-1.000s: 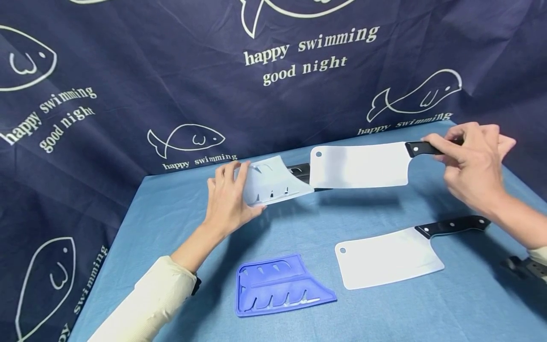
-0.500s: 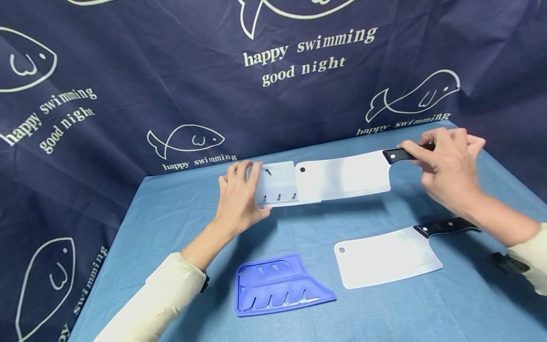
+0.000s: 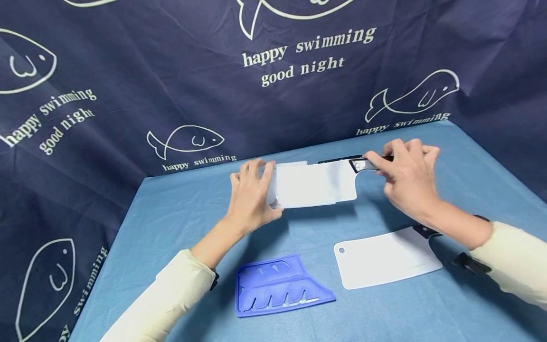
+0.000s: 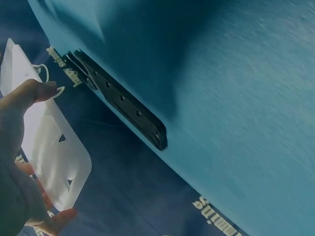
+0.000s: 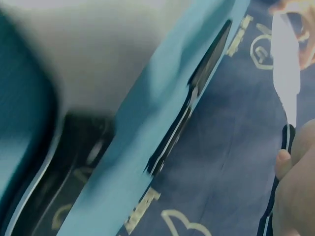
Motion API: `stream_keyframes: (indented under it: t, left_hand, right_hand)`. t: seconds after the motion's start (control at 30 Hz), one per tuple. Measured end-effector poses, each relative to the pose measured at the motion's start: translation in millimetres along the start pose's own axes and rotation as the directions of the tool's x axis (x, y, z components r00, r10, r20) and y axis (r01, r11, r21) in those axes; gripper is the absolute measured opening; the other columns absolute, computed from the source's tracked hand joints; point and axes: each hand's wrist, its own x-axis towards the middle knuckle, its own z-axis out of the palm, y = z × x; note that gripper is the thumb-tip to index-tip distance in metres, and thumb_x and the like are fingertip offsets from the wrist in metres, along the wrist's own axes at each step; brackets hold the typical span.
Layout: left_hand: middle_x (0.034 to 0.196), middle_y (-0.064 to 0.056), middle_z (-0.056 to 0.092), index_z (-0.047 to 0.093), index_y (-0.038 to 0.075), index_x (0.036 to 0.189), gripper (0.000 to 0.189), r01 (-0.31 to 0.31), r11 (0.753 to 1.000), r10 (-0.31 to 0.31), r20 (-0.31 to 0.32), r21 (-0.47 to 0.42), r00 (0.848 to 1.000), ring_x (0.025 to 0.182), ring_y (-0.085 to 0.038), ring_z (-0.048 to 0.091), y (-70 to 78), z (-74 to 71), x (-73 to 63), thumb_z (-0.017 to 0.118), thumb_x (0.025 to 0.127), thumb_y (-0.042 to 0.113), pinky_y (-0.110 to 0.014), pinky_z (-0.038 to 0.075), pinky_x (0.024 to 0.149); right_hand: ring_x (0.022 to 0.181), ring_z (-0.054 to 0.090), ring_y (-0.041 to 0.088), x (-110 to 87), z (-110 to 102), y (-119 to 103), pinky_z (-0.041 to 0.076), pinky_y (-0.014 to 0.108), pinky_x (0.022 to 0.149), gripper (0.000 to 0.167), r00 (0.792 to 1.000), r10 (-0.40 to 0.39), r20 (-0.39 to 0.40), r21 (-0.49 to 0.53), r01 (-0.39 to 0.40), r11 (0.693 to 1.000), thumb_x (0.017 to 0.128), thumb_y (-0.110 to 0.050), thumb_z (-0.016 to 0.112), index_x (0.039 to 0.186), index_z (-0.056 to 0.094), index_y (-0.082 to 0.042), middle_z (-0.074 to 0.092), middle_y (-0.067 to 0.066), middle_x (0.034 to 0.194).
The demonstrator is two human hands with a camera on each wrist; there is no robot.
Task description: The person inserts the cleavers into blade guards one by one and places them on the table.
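Over blue cloth (image 3: pixel 179 209), right hand (image 3: pixel 408 178), angled inward, grips a cleaver (image 3: pixel 331 183).

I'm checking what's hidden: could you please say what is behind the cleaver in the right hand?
Behind the raised cleaver, the head view shows an edge of the pale sheath and a strip of a black object; the rest is covered there.

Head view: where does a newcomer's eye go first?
First, the white-bladed cleaver at centre, gripped by its handle in the right hand and overlapping the pale blade guard in the left hand. Next, the bright blue blade guard and second cleaver, side by side on the tablecloth nearer the camera. Behind, the navy backdrop with white lettering.
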Motion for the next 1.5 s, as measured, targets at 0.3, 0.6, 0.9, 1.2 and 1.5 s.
stream_keyframes:
  t: [0.3, 0.6, 0.9, 1.2, 1.5]
  left_hand:
    - [0.126, -0.016, 0.045, 0.047, 0.006, 0.134, 0.101, 0.027, 0.998, -0.025, 0.035, -0.048, 0.999, 0.115, -0.032, 0.040, 17.9, 4.1, -0.9, 0.087, 0.049, 0.041, -0.048, 0.035, 0.077]
    - [0.128, -0.014, 0.045, 0.045, 0.007, 0.138, 0.104, 0.043, 0.998, -0.037, 0.108, -0.052, 0.993, 0.117, -0.031, 0.039, 22.4, 1.4, -0.3, 0.088, 0.052, 0.046, -0.049, 0.036, 0.078]
    - [0.129, -0.013, 0.044, 0.043, 0.009, 0.140, 0.104, 0.065, 0.996, -0.053, 0.172, -0.063, 0.984, 0.117, -0.031, 0.039, 27.9, 4.0, 0.3, 0.088, 0.054, 0.046, -0.046, 0.035, 0.078]
    - [0.134, -0.011, 0.041, 0.044, 0.014, 0.141, 0.104, 0.155, 0.981, -0.115, 0.296, -0.118, 0.948, 0.119, -0.032, 0.038, 25.2, 11.3, -2.0, 0.089, 0.053, 0.049, -0.045, 0.035, 0.081]
    - [0.133, -0.009, 0.042, 0.043, 0.014, 0.142, 0.108, 0.199, 0.973, -0.146, 0.365, -0.114, 0.920, 0.120, -0.031, 0.037, 22.9, 16.6, -3.4, 0.090, 0.052, 0.051, -0.046, 0.035, 0.084]
  right_hand:
    - [0.080, 0.037, 0.038, 5.6, 12, -27, 0.021, 0.061, 0.075, 0.060, 0.997, 0.054, 0.059, -0.016, -0.053, 0.998, 0.062, 0.017, 0.050, 0.107, 0.068, -0.017, 0.049, 0.015, 0.090]
    - [0.078, 0.038, 0.033, 7.3, 4, -23, 0.027, 0.054, 0.070, 0.046, 0.984, 0.075, 0.163, -0.062, -0.066, 0.996, 0.072, 0.011, 0.065, 0.107, 0.071, -0.018, 0.050, 0.010, 0.088]
    - [0.078, 0.041, 0.029, 4.2, -1, -22, 0.029, 0.049, 0.068, 0.052, 0.946, 0.149, 0.287, -0.091, -0.128, 0.988, 0.068, 0.010, 0.065, 0.113, 0.073, -0.014, 0.052, 0.006, 0.087]
    - [0.084, 0.041, 0.027, 7.9, 3, -24, 0.029, 0.050, 0.072, 0.060, 0.857, 0.247, 0.452, -0.131, -0.210, 0.969, 0.066, 0.011, 0.057, 0.119, 0.070, -0.014, 0.053, 0.005, 0.090]
    - [0.085, 0.041, 0.027, 7.9, 11, -24, 0.029, 0.049, 0.072, 0.051, 0.818, 0.279, 0.502, -0.132, -0.246, 0.960, 0.073, 0.008, 0.062, 0.118, 0.070, -0.013, 0.053, 0.005, 0.092]
